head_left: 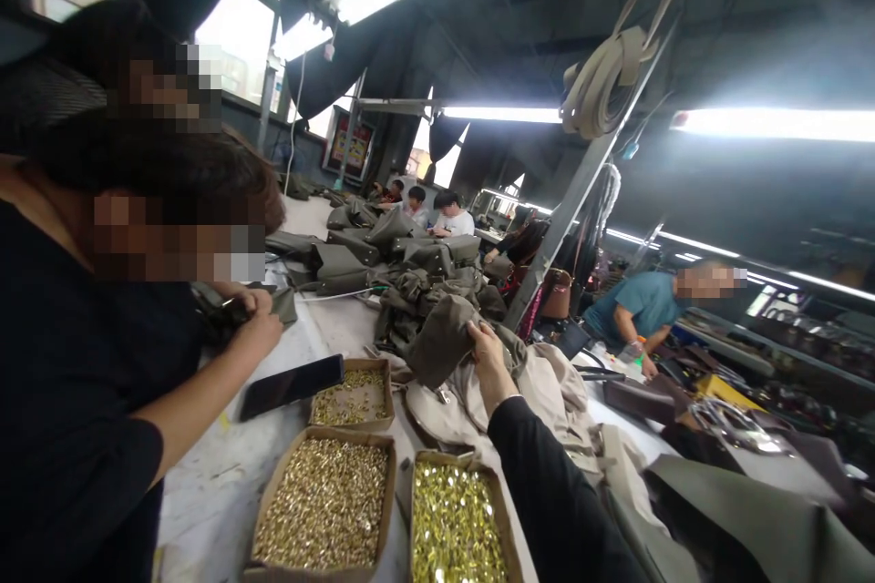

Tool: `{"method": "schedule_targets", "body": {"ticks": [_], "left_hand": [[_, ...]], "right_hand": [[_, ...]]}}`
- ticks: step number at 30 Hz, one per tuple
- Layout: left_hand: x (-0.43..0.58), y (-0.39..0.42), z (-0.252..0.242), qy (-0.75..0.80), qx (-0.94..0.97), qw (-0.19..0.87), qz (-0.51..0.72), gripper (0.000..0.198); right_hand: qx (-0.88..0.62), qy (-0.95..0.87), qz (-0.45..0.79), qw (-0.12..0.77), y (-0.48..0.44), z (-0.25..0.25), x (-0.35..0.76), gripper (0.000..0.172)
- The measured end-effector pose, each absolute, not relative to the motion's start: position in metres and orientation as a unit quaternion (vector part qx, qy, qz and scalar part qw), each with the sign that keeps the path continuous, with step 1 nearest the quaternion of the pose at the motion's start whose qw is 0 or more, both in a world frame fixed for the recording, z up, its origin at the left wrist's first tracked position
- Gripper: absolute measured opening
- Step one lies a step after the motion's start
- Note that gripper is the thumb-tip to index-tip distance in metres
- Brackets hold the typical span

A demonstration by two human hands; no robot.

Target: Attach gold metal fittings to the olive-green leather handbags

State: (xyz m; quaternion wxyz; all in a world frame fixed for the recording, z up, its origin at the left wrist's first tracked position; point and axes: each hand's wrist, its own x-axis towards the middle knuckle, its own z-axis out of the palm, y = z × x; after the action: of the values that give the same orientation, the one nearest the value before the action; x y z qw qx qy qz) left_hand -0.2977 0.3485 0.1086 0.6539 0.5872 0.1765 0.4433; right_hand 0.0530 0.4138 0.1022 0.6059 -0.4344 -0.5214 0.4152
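My right hand (pixel 489 360), in a dark sleeve, reaches forward over the table. Its fingers are closed on the edge of an olive-grey bag piece (pixel 441 342), which hangs to the left of the hand. Beneath and beside it lie beige fabric pieces (pixel 553 392) and a pile of more olive-grey pieces (pixel 403 246). Nearer to me stand a box of small gold metal parts (pixel 328 501) and a box of shiny yellow-gold parts (pixel 458 519). My left hand is out of view.
At the left a co-worker (pixel 75 364) bends over the table, hands on a dark piece. A phone (pixel 291 387) leans on a smaller box of gold parts (pixel 350 393). A slanted metal post (pixel 581 191) rises behind the pile. Another person (pixel 633 310) works at the right.
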Motion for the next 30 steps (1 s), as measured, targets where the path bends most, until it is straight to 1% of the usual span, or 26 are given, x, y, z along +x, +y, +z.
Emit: {"method": "schedule_targets", "body": {"ticks": [2,3,4,5,6,7,9,10,11,12,14,16,19,21,23,24,26,28,29,30], "left_hand": [[-0.272,0.330,0.113,0.196,0.611,0.619,0.453,0.045],[-0.247,0.314,0.111,0.205,0.621,0.607,0.452,0.046],[-0.215,0.295,0.105,0.218,0.630,0.599,0.444,0.035],[-0.179,0.273,0.096,0.228,0.637,0.596,0.433,0.029],[-0.140,0.247,0.085,0.234,0.644,0.597,0.417,0.041],[-0.101,0.219,0.073,0.245,0.650,0.602,0.393,0.030],[-0.038,0.163,0.051,0.254,0.658,0.617,0.348,0.023],[-0.016,0.140,0.042,0.264,0.660,0.620,0.332,0.021],[-0.001,0.123,0.036,0.284,0.667,0.605,0.330,0.025],[0.009,0.111,0.032,0.304,0.688,0.569,0.333,0.024],[0.015,0.104,0.031,0.318,0.717,0.529,0.325,0.023],[0.014,0.108,0.036,0.314,0.733,0.518,0.310,0.024],[0.009,0.111,0.052,0.288,0.752,0.522,0.281,0.029],[0.007,0.108,0.062,0.276,0.767,0.518,0.259,0.037],[0.005,0.105,0.069,0.276,0.770,0.526,0.231,0.051],[0.004,0.105,0.070,0.277,0.765,0.540,0.217,0.057],[0.001,0.105,0.070,0.275,0.740,0.584,0.193,0.059],[-0.002,0.106,0.070,0.276,0.707,0.625,0.182,0.060],[-0.004,0.107,0.070,0.283,0.696,0.636,0.178,0.064],[-0.007,0.106,0.071,0.292,0.688,0.640,0.176,0.069]], "right_hand": [[-0.409,-0.540,0.411,0.610,0.394,0.126,0.053,0.039],[-0.396,-0.549,0.408,0.613,0.380,0.138,0.055,0.040],[-0.384,-0.555,0.406,0.616,0.365,0.150,0.060,0.040],[-0.375,-0.559,0.403,0.620,0.347,0.162,0.068,0.040],[-0.368,-0.559,0.401,0.626,0.327,0.173,0.078,0.039],[-0.364,-0.555,0.397,0.634,0.306,0.183,0.090,0.038],[-0.365,-0.533,0.382,0.661,0.263,0.201,0.120,0.037],[-0.368,-0.520,0.373,0.674,0.241,0.208,0.137,0.035],[-0.367,-0.511,0.361,0.688,0.219,0.213,0.155,0.034],[-0.365,-0.505,0.347,0.701,0.196,0.217,0.172,0.033],[-0.373,-0.473,0.334,0.725,0.151,0.218,0.202,0.033],[-0.396,-0.411,0.341,0.747,0.108,0.208,0.226,0.035],[-0.437,-0.320,0.372,0.754,0.056,0.178,0.249,0.038],[-0.459,-0.294,0.390,0.743,0.030,0.154,0.259,0.039],[-0.471,-0.301,0.388,0.733,0.007,0.135,0.263,0.038],[-0.475,-0.321,0.377,0.728,-0.003,0.128,0.262,0.036],[-0.476,-0.413,0.330,0.703,-0.021,0.122,0.258,0.027],[-0.467,-0.563,0.259,0.631,-0.031,0.125,0.249,0.014],[-0.455,-0.641,0.209,0.582,-0.034,0.128,0.243,0.011],[-0.440,-0.708,0.152,0.531,-0.034,0.132,0.238,0.015]]}}
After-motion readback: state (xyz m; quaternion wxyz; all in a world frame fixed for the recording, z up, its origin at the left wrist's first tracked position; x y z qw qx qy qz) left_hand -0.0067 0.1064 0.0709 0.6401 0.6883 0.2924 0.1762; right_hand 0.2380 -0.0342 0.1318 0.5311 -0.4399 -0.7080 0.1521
